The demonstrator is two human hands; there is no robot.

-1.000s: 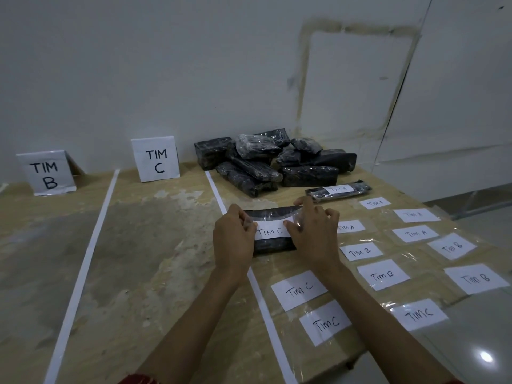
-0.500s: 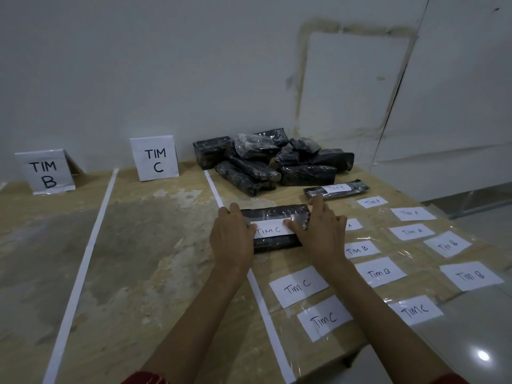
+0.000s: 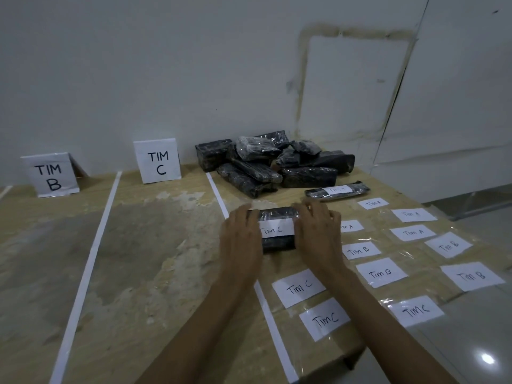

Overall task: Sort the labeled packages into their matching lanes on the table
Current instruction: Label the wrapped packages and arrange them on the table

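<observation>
A black plastic-wrapped package [image 3: 278, 228] with a white paper label reading "Tim C" lies flat on the wooden table [image 3: 155, 259], held between two bare hands. The left hand [image 3: 240, 239] covers its left end, fingers curled over the far edge; the right hand [image 3: 318, 234] covers its right end in the same way. Each grip is closed around its end of the package, fingers resting on the wrapping. The package sits just to the right of a white tape line [image 3: 219, 196] that runs from the far edge of the table toward the viewer, and the left hand lies over that line.

To the left of that line is a lane marked at its far end by an upright white card reading "TIM C" [image 3: 157, 161]. A second tape line [image 3: 91, 261] divides it from the next lane to the left, which has an upright card reading "TIM B" [image 3: 50, 175].

At the far side of the table, against a pale wall, lies a heap of black wrapped packages [image 3: 271, 164]. Just in front of the heap lies a slim black package labeled "Tim A" [image 3: 337, 190]. On the right part of the table, loose paper labels [image 3: 382, 273] reading Tim A, Tim B and Tim C lie in rows under clear film.
</observation>
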